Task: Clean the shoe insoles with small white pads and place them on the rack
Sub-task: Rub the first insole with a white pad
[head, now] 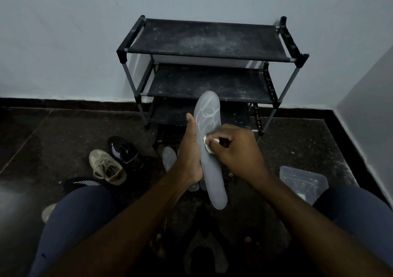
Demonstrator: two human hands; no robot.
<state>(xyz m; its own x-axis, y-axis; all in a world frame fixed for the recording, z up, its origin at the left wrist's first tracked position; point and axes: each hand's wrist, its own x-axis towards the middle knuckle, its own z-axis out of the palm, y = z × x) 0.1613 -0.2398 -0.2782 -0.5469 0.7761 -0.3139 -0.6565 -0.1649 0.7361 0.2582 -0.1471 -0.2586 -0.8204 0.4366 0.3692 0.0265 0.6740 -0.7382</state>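
Note:
A long grey insole (209,170) with pale swirl marks near its toe is held upright in front of me. My left hand (191,149) grips it along its left edge, thumb up. My right hand (231,147) pinches a small white pad (207,143) and presses it on the middle of the insole. A second grey insole (169,156) lies on the floor behind my left hand. The black three-shelf rack (208,40) stands against the wall beyond, its shelves dusty and bare.
A tan sneaker (106,167) and a black sneaker (124,150) lie on the dark floor at the left. A clear plastic container (302,182) sits at the right by my knee. A wall corner closes in on the right.

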